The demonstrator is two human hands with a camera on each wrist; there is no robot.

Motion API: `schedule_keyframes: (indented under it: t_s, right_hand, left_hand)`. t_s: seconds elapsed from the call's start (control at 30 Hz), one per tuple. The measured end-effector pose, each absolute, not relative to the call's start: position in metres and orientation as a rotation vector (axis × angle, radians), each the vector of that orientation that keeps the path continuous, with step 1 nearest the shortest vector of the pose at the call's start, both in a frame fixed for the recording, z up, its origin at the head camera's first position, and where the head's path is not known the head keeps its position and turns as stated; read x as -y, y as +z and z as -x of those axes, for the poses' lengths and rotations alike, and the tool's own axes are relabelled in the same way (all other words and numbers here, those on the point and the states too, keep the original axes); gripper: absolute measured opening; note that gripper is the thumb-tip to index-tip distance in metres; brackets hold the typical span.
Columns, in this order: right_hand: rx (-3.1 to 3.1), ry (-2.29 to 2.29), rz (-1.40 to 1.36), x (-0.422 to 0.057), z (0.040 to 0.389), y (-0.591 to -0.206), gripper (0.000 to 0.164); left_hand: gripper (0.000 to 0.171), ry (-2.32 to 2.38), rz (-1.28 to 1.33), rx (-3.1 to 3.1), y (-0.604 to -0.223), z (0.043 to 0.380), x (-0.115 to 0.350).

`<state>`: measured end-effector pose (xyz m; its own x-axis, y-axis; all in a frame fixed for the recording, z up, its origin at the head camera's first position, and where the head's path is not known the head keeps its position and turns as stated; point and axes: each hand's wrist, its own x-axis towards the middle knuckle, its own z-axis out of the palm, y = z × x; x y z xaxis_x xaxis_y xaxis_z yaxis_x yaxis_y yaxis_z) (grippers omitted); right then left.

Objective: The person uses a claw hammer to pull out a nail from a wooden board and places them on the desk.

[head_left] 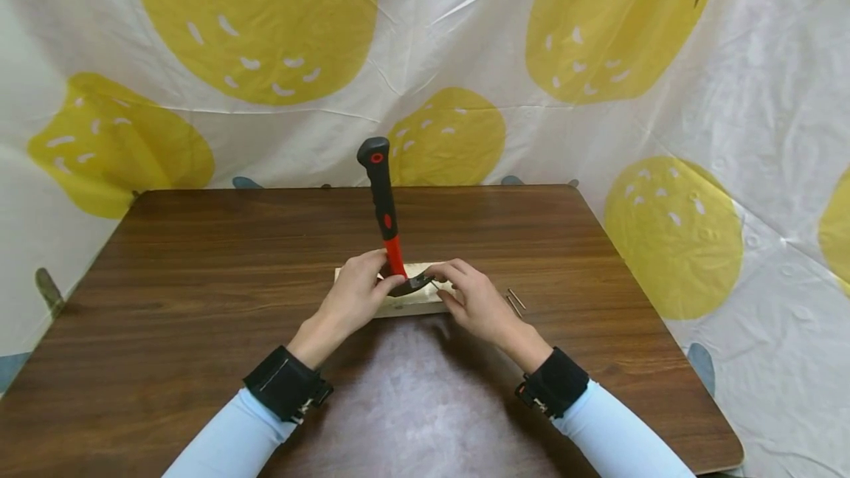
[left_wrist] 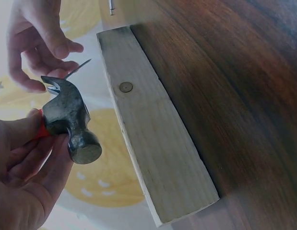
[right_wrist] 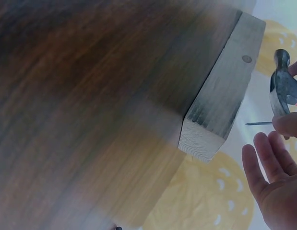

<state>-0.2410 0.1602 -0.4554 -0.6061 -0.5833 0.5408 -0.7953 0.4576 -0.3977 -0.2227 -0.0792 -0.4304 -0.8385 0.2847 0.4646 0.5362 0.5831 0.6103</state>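
Centrally, a dark wooden table (head_left: 199,257) filled the lower half of the head view, with a pale wood block (head_left: 412,302) at its middle. Over the block, the left hand (head_left: 355,293) curled round the neck of an upright hammer (head_left: 385,212). The right hand (head_left: 474,297) pinched a nail (left_wrist: 77,68) at the claw, its other fingers loosely spread. Two spare nails (head_left: 514,301) lay just right.

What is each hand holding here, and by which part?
The left hand grips the hammer by its red neck, just below the head. The right hand pinches a nail caught in the claw.
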Motion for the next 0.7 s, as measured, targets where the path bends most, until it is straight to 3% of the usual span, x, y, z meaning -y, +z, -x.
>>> schedule_keyframes:
  t_s: [0.7]
  right_hand:
    - [2.376,0.941,-1.213,-0.1579,0.244,-0.4621,0.034]
  left_hand:
    - [0.011,-1.179,0.707,2.516,-0.4295,0.2191,0.076]
